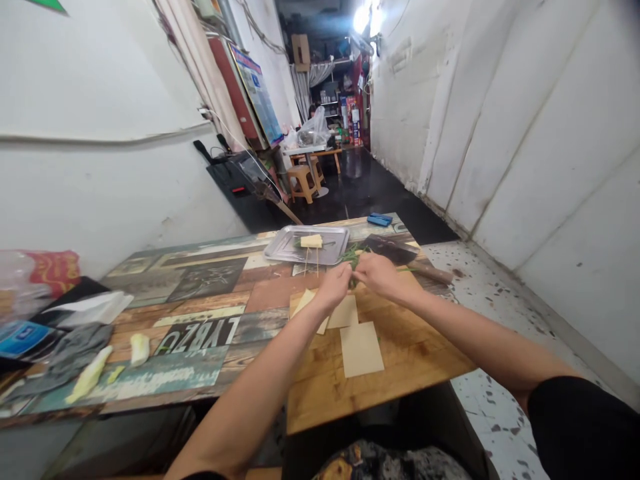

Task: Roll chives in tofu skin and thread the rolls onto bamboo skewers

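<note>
My left hand (336, 283) and my right hand (379, 272) meet over the far part of the wooden cutting board (325, 397). Both have closed fingers around a small bunch of green herbs (351, 254); the exact kind is too small to tell. Pale square tofu sheets (362, 349) lie flat on the board below my hands, some partly overlapping. Just beyond my right hand rests a cleaver (393, 249), its wooden handle pointing right. Behind my hands, a metal tray (281, 248) holds a rolled tofu sheet (311, 241) with two thin skewers and some greens.
A blue object (379, 219) sits at the table's far corner. On the left lie pale vegetable pieces (140, 350), a grey cloth (75, 360) and plastic packaging (37, 280). Farther off stand stools (302, 183) and another table (307, 151) between white walls.
</note>
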{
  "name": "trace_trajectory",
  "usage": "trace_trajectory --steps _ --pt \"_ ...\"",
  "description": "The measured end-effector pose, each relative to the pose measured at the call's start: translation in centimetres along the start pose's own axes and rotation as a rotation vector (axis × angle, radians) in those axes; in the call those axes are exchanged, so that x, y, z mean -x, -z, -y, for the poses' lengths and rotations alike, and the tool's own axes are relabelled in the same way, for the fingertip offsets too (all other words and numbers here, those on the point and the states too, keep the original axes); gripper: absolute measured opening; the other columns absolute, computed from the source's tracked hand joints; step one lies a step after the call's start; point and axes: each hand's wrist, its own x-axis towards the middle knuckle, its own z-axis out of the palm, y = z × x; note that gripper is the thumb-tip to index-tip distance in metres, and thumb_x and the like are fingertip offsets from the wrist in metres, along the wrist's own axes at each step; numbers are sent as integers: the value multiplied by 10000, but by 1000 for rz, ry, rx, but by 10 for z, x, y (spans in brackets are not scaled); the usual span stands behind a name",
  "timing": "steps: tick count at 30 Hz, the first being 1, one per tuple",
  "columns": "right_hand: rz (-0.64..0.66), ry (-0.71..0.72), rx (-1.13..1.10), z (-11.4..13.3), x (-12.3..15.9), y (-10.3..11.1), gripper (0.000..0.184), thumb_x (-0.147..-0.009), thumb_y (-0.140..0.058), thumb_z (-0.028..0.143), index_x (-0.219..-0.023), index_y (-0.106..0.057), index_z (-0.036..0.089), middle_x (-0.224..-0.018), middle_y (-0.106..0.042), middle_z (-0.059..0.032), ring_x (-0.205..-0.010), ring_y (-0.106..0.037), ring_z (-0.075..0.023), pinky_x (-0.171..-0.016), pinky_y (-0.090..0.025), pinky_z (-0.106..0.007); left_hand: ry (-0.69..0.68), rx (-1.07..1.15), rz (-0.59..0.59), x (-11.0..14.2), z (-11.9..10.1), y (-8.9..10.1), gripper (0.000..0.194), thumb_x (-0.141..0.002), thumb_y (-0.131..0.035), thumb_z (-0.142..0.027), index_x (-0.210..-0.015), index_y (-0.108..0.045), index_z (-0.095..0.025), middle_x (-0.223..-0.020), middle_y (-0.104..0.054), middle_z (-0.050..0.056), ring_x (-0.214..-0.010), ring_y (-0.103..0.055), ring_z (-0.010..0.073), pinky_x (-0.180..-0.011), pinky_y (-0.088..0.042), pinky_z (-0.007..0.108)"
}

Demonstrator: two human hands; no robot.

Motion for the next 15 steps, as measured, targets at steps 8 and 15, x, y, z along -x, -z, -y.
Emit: trace_trajectory --steps 8,15 --pt "90 -42 210 22 22 15 315 -846 -638 391 -774 -704 91 -840 -652 -147 -811 -582 -216 -669 -359 -281 58 -40 254 33 -1 13 328 -888 -491 -364 -640 -486 -150 -588 -477 -5 -495 -396 79 -487 -303 197" --pt "146 101 -517 24 77 -3 370 -863 -585 236 -1230 -614 204 -1083 -697 -67 -923 -643 -166 -794 -474 -257 138 7 503 78 1 4 468 -821 -531 -566 -606 -430 -162 -594 -431 -9 -508 -337 69 -496 -263 220"
